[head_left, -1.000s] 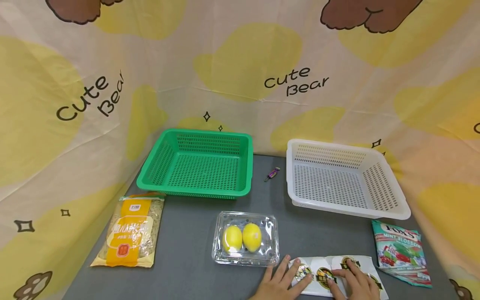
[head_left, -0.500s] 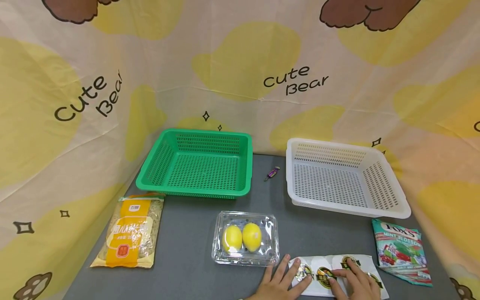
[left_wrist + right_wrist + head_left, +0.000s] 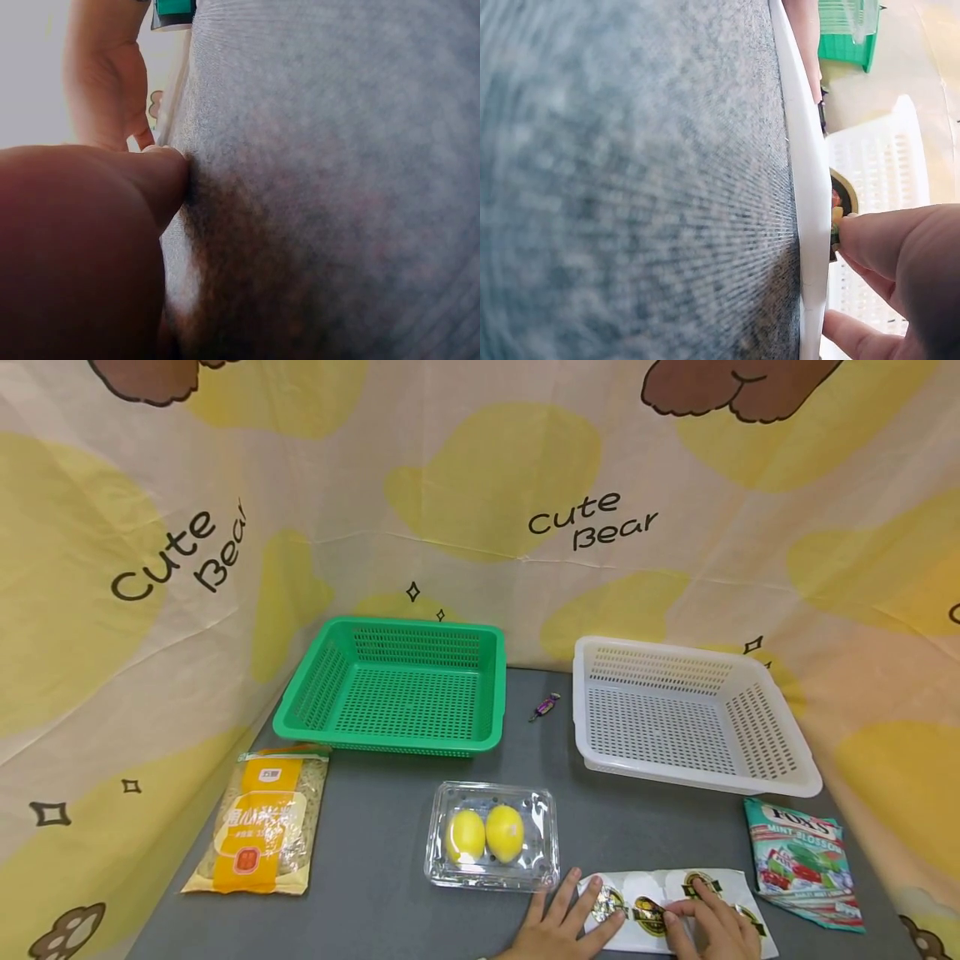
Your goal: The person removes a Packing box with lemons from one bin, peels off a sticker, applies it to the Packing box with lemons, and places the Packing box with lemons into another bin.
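A white sticker sheet (image 3: 637,883) lies flat at the btm right of the frame, on the grey table (image 3: 375,860). It carries round stickers w/ dark and gold print. The left hand (image 3: 558,935) rests at the left end of this sheet w/ its fingers spread apart; it has hold of nothing. The right hand (image 3: 716,927) is lying over the right part — its thumb and index finger pinch the edge of one round sticker (image 3: 647,917) near the middle of the sheet. In the right wrist view this sticker stands up partly from the white surface, betw. the tips, so the pinch is closed on it.

A clear plastic box (image 3: 540,827) w/ two yellow fruits (image 3: 466,837) is at lower centre, close to the left fingertips; whether they touch it, I cannot tell. A FOX'S candy bag (image 3: 806,868) lies at lower right, just beside the sheet. Further up are a green basket (image 3: 390,743) left of centre and a white basket (image 3: 697,782) at right, w/ a small purple sweet (image 3: 545,707) in betw. At lower left — a yellow grain bag (image 3: 258,827).
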Demonstrator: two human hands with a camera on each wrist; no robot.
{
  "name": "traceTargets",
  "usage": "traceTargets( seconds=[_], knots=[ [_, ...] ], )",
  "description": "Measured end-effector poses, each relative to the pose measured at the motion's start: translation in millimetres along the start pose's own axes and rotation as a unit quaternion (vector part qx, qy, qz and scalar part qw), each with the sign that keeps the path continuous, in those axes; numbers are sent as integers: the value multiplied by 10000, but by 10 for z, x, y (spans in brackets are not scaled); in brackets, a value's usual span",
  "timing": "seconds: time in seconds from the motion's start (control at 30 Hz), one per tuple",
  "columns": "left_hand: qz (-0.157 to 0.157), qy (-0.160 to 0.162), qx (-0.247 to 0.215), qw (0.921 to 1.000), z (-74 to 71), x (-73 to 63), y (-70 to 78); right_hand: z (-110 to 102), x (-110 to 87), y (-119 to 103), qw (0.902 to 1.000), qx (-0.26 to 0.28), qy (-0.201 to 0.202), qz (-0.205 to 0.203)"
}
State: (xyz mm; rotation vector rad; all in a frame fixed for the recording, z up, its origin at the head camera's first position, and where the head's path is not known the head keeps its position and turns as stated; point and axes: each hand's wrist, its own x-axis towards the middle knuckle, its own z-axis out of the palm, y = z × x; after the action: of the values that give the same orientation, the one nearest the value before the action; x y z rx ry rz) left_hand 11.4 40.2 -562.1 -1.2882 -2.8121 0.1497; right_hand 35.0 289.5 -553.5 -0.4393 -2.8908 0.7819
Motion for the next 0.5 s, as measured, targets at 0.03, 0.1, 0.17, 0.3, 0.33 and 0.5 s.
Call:
traceTargets(
  seconds=[0.03, 0.1, 0.17, 0.3, 0.33, 0.5],
  knots=[
    [-3, 10, 28, 10000, -1, -3, 1, -1, -2, -1, 10000, 27, 14, -7],
    [-12, 12, 52, 10000, 0, -8, 3, 0, -8, 0, 10000, 75, 47, -28],
    [-24, -8, 34, 10000, -5, -9, 5, 0, -17, -1, 9999, 92, 79, -42],
    [-39, -101, -43, 9999, -24, -9, 4, -1, -34, 0, 9997, 141, 193, 55],
    [-40, -139, -75, 9999, -28, -7, 3, -2, -40, -3, 9996, 160, 206, 130],
    [-22, -349, -336, 9988, -56, 1, -11, -12, -47, -19, 9985, 222, 95, 493]
  ],
)
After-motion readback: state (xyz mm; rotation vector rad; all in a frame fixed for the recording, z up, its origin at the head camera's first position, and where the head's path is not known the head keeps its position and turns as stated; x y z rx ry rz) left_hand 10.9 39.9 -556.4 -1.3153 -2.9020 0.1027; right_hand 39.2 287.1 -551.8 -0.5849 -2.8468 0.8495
